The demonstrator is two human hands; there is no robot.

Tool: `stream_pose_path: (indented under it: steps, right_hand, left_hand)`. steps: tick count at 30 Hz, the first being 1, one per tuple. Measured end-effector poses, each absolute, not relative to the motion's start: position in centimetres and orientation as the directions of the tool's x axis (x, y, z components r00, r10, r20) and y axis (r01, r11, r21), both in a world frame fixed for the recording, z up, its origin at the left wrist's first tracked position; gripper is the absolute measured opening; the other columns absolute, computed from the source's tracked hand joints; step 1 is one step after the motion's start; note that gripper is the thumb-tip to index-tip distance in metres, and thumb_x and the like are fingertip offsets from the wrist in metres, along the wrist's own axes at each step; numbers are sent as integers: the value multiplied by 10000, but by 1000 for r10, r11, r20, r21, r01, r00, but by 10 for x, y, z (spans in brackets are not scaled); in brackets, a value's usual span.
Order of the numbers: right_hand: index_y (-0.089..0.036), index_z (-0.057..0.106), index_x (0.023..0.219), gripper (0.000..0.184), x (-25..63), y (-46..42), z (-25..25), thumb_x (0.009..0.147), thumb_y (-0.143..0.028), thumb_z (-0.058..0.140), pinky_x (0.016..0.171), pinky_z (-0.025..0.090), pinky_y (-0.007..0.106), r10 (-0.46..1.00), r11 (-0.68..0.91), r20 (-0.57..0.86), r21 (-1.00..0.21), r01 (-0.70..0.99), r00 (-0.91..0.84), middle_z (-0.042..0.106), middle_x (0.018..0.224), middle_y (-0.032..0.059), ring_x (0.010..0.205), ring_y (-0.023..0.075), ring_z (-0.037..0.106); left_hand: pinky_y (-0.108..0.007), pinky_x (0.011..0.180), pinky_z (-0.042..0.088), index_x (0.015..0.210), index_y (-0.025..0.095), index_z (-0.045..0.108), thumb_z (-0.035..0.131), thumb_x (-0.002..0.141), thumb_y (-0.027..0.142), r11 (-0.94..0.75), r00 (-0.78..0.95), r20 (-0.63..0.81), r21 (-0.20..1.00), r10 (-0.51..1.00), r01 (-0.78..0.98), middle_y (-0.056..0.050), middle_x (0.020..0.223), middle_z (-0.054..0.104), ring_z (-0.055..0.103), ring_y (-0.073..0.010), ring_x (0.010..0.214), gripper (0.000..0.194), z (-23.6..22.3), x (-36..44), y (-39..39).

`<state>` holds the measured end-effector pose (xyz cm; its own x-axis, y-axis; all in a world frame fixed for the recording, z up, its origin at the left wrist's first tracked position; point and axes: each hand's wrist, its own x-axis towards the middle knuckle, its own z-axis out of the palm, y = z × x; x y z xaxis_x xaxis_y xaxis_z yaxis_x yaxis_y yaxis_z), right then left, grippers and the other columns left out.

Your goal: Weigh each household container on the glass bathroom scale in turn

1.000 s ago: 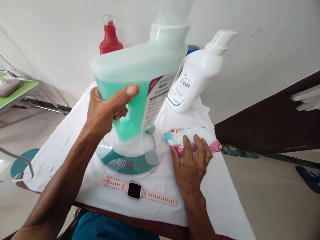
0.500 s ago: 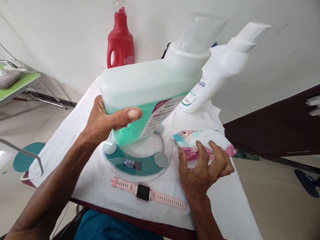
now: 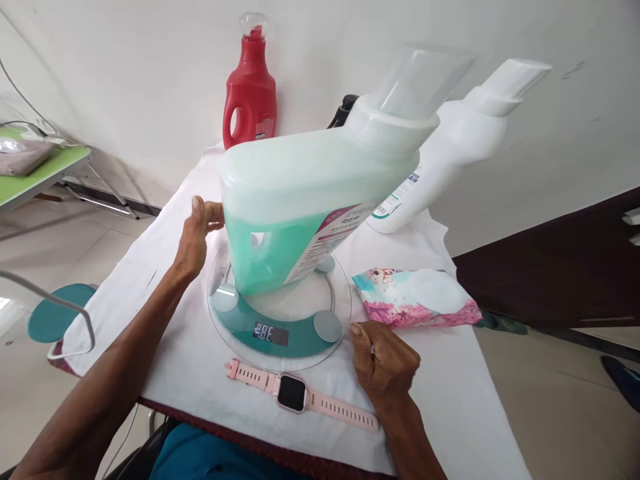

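Observation:
A large translucent jug of green liquid point(image 3: 300, 200) with a clear cap stands on the round glass scale point(image 3: 280, 327), whose display is lit. My left hand point(image 3: 196, 235) hovers at the jug's left side by its handle, fingers apart and holding nothing. It may brush the jug. My right hand point(image 3: 384, 360) rests on the white cloth just right of the scale's rim, fingers curled in with nothing visible in them. A pink smartwatch point(image 3: 295, 392) lies flat in front of the scale.
A pink and blue soft packet point(image 3: 415, 297) lies right of the scale. A white bottle point(image 3: 450, 153) and a red bottle point(image 3: 250, 93) stand at the back by the wall. White cloth point(image 3: 150, 267) covers the table. A green table point(image 3: 40, 167) stands far left.
The jug has come down onto the scale and my left hand has let go of its handle. My right hand left the packet, drew back and curled beside the scale. The display changed.

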<state>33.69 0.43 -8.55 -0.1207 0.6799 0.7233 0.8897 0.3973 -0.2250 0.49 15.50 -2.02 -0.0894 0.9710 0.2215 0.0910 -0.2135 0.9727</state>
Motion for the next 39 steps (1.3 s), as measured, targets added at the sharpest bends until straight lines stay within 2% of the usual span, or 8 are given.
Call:
stream_pose_path:
  steps: [5,9,12,16,20,27,35,39]
  right_hand:
    - [-200,693,717,556,338,4,-89,1168,-412,446,574,430,267,735,359,672,-268,894,-94,684,619,45,569,141,623]
    - [-198,685,700,645,336,2,-91,1182,-497,378,551,398,257,764,269,645,-271,924,-34,708,645,56,556,133,612]
    - [-197,646,674,670,335,1,-94,1186,-514,351,532,371,253,796,244,604,-279,929,-27,679,619,41,516,122,561]
    - [-188,649,712,612,334,2,-92,1190,-464,384,537,368,245,788,290,613,-297,910,-51,688,645,28,517,111,558]
    - [-199,640,732,608,329,2,-85,1187,-495,367,545,378,251,817,262,576,-389,883,11,649,613,12,525,123,569]
    - [-220,613,692,680,324,2,-77,1161,-626,333,532,389,277,874,150,470,-503,851,123,637,584,17,502,149,571]
    - [-218,598,679,659,323,4,-70,1155,-617,376,544,399,279,879,128,449,-541,831,157,635,577,7,485,136,564]
    - [-215,651,736,654,324,4,-70,1151,-625,356,567,417,294,877,115,448,-550,827,176,685,622,35,536,164,617]
  left_hand:
    - [-505,1085,604,1113,163,813,546,987,792,-135,-9,136,989,991,68,-174,1208,840,763,-365,1168,695,-56,4,156]
    - [-513,1147,580,1207,178,830,573,969,782,-82,64,86,994,994,-65,-154,1207,851,756,-381,1249,698,-69,7,160]
    - [-526,1175,564,1262,178,832,548,963,782,-83,74,97,982,992,-170,-149,1211,854,744,-393,1295,732,-77,6,164]
    - [-523,1221,533,1333,172,815,548,981,771,-119,98,141,972,985,-202,-144,1287,841,728,-389,1341,743,-81,6,164]
    - [-515,1187,565,1293,182,825,462,986,843,-95,77,111,978,991,-183,-143,1268,846,744,-382,1321,814,-77,10,163]
    - [-541,1069,619,1133,218,847,521,913,846,-82,38,89,984,995,-155,-137,1125,860,778,-369,1206,741,-75,13,159]
    - [-518,1062,612,1044,234,849,492,939,822,-87,-23,85,987,996,-134,-114,1085,846,764,-349,1158,695,-76,17,153]
    - [-507,1084,606,1040,240,838,480,951,823,-101,-49,96,989,994,-108,-109,1079,836,758,-349,1147,690,-75,18,147]
